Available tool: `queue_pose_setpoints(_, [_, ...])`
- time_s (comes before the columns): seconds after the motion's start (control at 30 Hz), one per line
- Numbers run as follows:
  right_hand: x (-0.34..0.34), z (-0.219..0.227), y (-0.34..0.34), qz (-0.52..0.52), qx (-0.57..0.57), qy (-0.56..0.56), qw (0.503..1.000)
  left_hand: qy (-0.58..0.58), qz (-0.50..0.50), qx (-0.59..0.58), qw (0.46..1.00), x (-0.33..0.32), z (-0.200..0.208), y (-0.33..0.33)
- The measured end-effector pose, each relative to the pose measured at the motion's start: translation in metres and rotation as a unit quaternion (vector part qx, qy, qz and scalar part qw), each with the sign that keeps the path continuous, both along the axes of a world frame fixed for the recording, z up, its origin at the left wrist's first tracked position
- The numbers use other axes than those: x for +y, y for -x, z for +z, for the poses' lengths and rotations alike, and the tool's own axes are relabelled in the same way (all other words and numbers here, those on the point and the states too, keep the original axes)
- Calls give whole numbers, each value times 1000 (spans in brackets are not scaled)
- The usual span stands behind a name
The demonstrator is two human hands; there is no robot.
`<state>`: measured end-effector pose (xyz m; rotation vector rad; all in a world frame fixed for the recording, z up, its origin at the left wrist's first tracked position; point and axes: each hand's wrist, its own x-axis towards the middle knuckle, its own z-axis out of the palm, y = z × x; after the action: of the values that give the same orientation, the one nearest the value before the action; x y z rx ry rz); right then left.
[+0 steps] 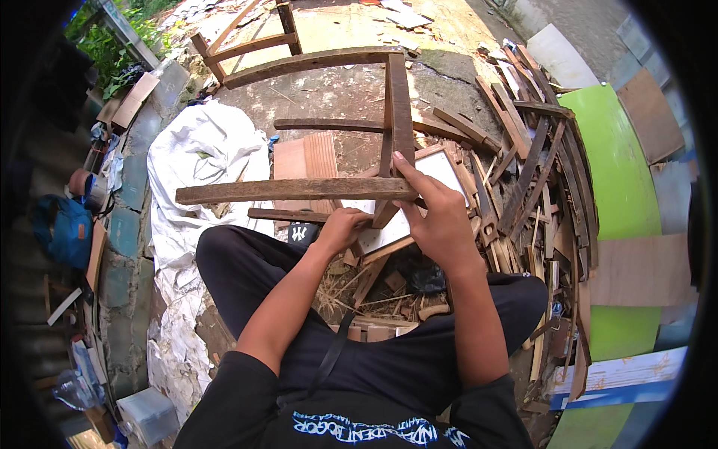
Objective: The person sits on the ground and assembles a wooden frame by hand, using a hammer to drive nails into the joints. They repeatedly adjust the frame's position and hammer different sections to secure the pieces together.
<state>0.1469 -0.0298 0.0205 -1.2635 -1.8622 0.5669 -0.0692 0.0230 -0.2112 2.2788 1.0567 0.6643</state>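
A brown wooden frame, joined from several bars like a stool or chair frame, stands tilted in front of me. My right hand grips its near right corner, index finger stretched along the upright bar and thumb beneath the long rail. Below that rail, my left hand is closed at the lower end of the same corner, its fingertips partly hidden. A white board with a wooden edge lies under the corner, between my knees.
A second wooden frame stands at the far left. White cloth or sacking covers the ground to my left. Scrap wood is heaped on my right beside a green panel. A low block wall runs along the left.
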Motion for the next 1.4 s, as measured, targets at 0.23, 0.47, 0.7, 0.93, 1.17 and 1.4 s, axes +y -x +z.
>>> queue_pose_setpoints(0.23, [-1, 4, 1, -7, -10, -1, 1000, -5, 19, -51, 998, -7, 18, -16])
queue_pose_setpoints(0.47, [-1, 10, -2, 8, -21, -11, 1000, -10, -10, -76, 997, 1, 18, -14])
queue_pose_setpoints(0.7, [-3, 18, 0, 9, -32, 25, 999, 26, 12, -99, 995, -5, 9, -16])
queue_pose_setpoints(0.93, [-2, 16, 2, 12, -13, 20, 1000, 9, 19, -105, 994, -8, 9, -16])
queue_pose_setpoints(1.17, [2, 0, 0, 8, 9, -22, 1000, -5, 40, -72, 997, -11, 6, -18])
queue_pose_setpoints(1.4, [-2, 0, -6, -20, -6, -29, 999, 138, 36, -237, 961, -7, 52, -10])
